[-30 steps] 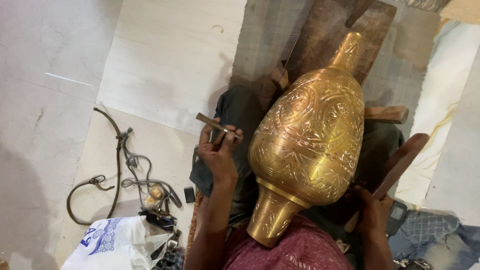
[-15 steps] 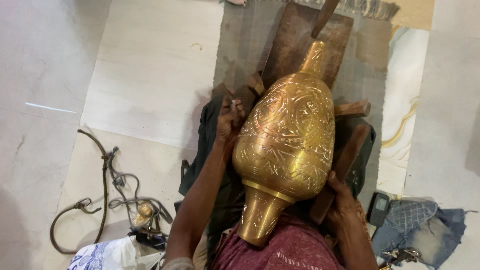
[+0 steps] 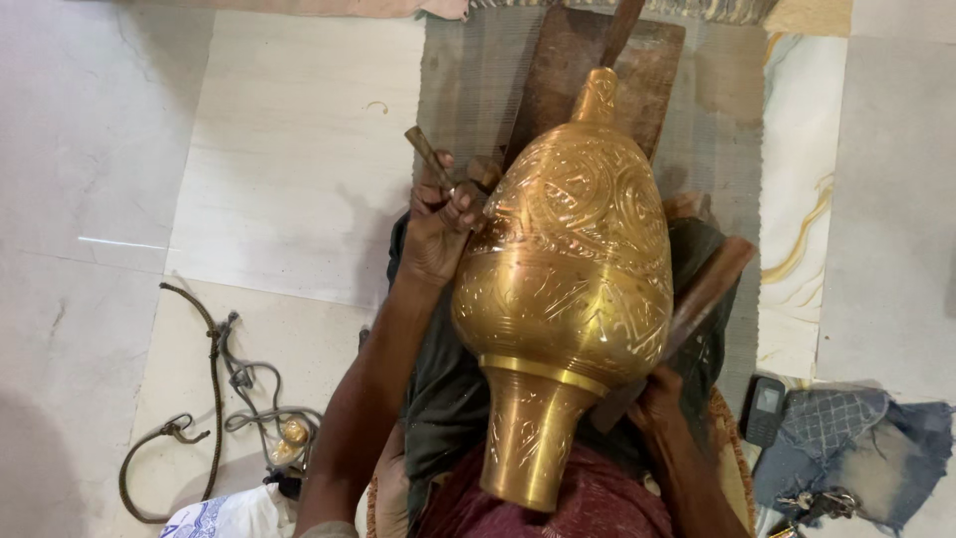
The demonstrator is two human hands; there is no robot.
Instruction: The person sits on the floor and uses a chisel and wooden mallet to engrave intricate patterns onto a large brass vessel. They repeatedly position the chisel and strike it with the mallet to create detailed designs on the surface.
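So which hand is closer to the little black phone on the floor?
The right hand. It grips a wooden mallet beside the brass vase, near the phone. The left hand holds a chisel across the vase, farther away.

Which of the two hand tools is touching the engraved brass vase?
The slim metal chisel in the left hand, tip against the vase; the wooden mallet hangs clear.

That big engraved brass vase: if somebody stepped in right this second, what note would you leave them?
Left hand: grips a slim metal chisel, tip against the large engraved brass vase.
Right hand: holds a dark wooden mallet beside the vase.
Vase lies across the lap, its narrow end resting on a wooden board.
Done: patterns cover most of the visible body.
Left: cannot tell how much remains.
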